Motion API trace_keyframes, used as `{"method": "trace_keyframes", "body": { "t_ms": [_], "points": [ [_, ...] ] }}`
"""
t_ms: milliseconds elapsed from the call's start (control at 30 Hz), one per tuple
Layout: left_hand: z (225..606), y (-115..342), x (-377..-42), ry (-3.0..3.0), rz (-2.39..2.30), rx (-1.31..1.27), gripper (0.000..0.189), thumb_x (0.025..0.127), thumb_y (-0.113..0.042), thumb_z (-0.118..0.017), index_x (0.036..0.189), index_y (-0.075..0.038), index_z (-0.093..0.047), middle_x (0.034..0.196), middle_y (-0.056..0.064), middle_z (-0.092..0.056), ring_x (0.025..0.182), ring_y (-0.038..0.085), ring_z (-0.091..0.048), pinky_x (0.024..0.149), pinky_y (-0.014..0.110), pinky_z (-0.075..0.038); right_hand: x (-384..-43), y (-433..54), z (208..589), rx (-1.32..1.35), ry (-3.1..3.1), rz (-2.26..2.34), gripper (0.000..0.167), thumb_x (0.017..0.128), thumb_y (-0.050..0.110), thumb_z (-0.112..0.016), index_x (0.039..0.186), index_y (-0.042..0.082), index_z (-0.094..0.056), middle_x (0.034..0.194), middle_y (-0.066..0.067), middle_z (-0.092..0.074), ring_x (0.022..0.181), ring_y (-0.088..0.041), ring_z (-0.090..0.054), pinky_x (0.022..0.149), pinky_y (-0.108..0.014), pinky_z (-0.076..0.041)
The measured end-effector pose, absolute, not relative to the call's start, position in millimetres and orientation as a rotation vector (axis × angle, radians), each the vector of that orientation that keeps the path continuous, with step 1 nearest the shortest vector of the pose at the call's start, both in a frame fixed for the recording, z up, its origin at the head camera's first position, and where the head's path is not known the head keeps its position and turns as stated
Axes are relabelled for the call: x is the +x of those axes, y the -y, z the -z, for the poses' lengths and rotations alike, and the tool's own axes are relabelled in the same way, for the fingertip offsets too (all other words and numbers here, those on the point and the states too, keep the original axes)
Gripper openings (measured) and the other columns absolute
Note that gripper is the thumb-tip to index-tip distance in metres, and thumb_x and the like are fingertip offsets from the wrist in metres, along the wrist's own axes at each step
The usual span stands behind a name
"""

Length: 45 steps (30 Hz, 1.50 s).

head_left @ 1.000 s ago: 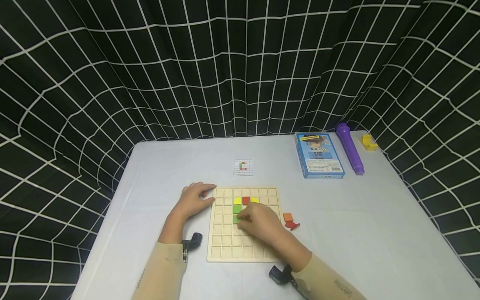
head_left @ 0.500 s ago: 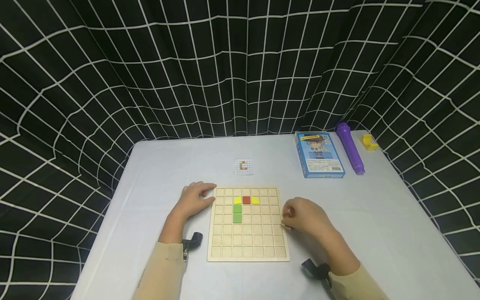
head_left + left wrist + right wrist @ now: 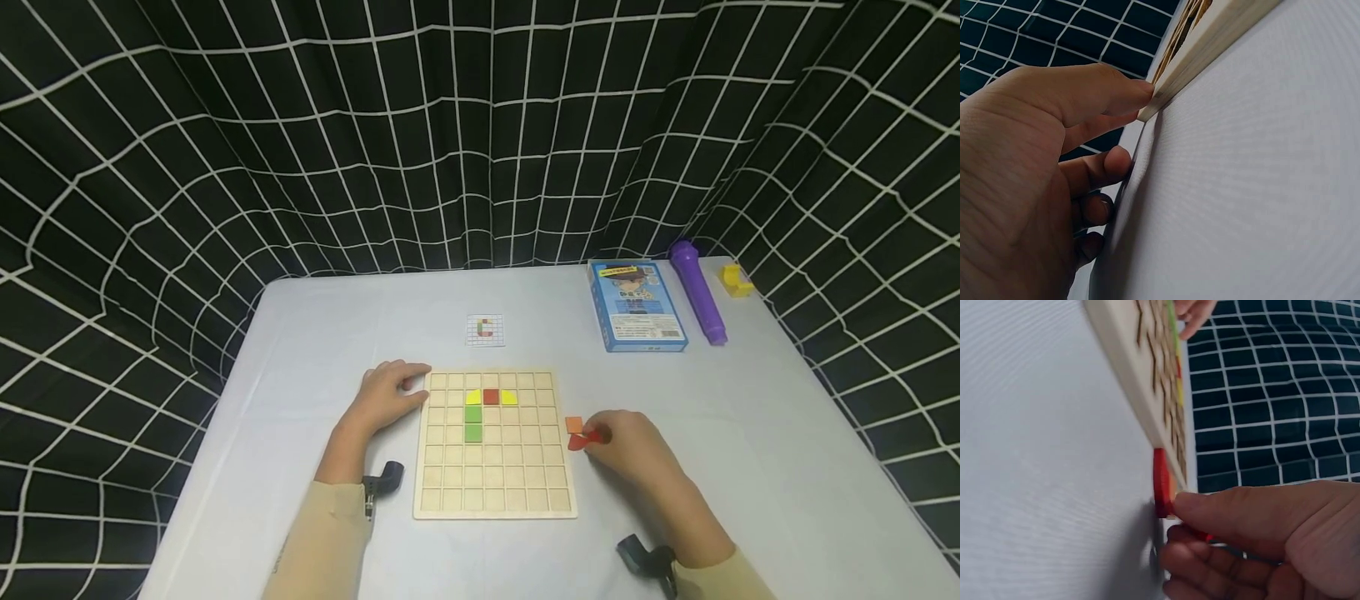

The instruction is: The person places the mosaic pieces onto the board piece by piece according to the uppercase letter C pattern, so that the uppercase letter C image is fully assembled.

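A wooden grid board (image 3: pixel 495 497) lies flat on the white table. Set in its cells are two yellow quarter-round tiles (image 3: pixel 509 398), a red square tile (image 3: pixel 491 397) between them and two green square tiles (image 3: pixel 473 423). My left hand (image 3: pixel 387 397) touches the board's far left corner with thumb and index finger, its other fingers loosely bent. Right of the board, my right hand (image 3: pixel 632 446) pinches a red tile (image 3: pixel 595 437), partly hidden by the fingers. Beside it lie another red tile (image 3: pixel 1160 484) with a curved edge and an orange square tile (image 3: pixel 573 425).
A small pattern card (image 3: pixel 485 331) lies beyond the board. Toward the back right are a blue box (image 3: pixel 641 307), a purple microphone-shaped object (image 3: pixel 697 292) and a yellow block (image 3: pixel 736 282). Black curtain (image 3: pixel 450 133) with white grid lines surrounds the table.
My right hand has gone from the green tiles to the loose tiles right of the board and now pinches a red one. My left hand stays at the board's corner.
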<state>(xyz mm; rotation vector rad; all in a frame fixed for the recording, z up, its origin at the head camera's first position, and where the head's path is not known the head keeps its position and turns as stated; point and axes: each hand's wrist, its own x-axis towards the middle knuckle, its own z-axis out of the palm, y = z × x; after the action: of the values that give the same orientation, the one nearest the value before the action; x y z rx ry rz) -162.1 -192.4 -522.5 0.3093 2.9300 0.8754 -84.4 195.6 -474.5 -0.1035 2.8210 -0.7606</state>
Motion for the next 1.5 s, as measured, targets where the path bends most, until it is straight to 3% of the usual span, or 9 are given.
{"method": "trace_keyframes", "body": {
  "t_ms": [200,433,700,1000,1233,1500],
  "points": [
    [521.9,192.1,-161.8,-2.924,-0.883,0.302,0.046,0.09,-0.035,-0.077,0.134,-0.023,-0.069,0.083,-0.005,-0.052,0.082,0.018,-0.046,0.08,0.039,-0.032,-84.8,-192.8,465.3,-0.08,-2.763,0.956,0.028,0.082,0.009,-0.086,0.109,0.007,-0.079,0.102,-0.005,-0.074,0.091,-0.023,-0.064,0.084,-0.044,-0.056],
    [522.9,192.3,-162.5,-2.926,-0.881,0.309,0.046,0.09,-0.034,-0.077,0.134,-0.022,-0.07,0.083,-0.005,-0.052,0.082,0.018,-0.046,0.081,0.039,-0.032,-92.3,-189.7,460.3,-0.246,-2.731,1.024,0.03,0.085,0.001,-0.08,0.115,0.004,-0.076,0.094,-0.002,-0.072,0.082,-0.018,-0.062,0.075,-0.036,-0.053],
    [523.9,191.3,-164.5,-2.924,-0.867,0.311,0.046,0.09,-0.036,-0.077,0.134,-0.023,-0.069,0.084,-0.006,-0.054,0.084,0.018,-0.047,0.082,0.039,-0.033,-100.2,-187.3,465.6,-0.296,-2.728,0.939,0.036,0.093,0.001,-0.068,0.129,0.003,-0.07,0.093,-0.004,-0.065,0.08,-0.019,-0.057,0.074,-0.039,-0.051],
    [523.0,190.8,-165.0,-2.925,-0.872,0.287,0.047,0.09,-0.037,-0.077,0.134,-0.023,-0.069,0.084,-0.006,-0.054,0.084,0.017,-0.047,0.082,0.039,-0.033,-102.2,-188.8,474.3,-0.074,-2.784,0.916,0.017,0.089,0.013,-0.078,0.102,0.003,-0.074,0.08,-0.001,-0.064,0.077,-0.021,-0.058,0.074,-0.041,-0.05],
    [523.8,192.5,-165.1,-2.929,-0.882,0.299,0.045,0.091,-0.035,-0.077,0.134,-0.023,-0.069,0.084,-0.006,-0.054,0.083,0.018,-0.047,0.082,0.039,-0.033,-102.2,-190.4,476.4,-0.066,-2.772,0.895,0.022,0.083,0.007,-0.08,0.103,-0.001,-0.075,0.084,-0.002,-0.066,0.078,-0.021,-0.059,0.077,-0.043,-0.051],
    [525.0,192.9,-163.6,-2.925,-0.902,0.296,0.046,0.09,-0.035,-0.078,0.133,-0.023,-0.07,0.083,-0.006,-0.053,0.082,0.017,-0.047,0.081,0.039,-0.033,-100.5,-180.4,461.5,-0.081,-2.73,1.057,0.025,0.088,0.012,-0.078,0.11,0.001,-0.071,0.085,-0.003,-0.068,0.066,-0.018,-0.061,0.059,-0.034,-0.049]
  ]
}}
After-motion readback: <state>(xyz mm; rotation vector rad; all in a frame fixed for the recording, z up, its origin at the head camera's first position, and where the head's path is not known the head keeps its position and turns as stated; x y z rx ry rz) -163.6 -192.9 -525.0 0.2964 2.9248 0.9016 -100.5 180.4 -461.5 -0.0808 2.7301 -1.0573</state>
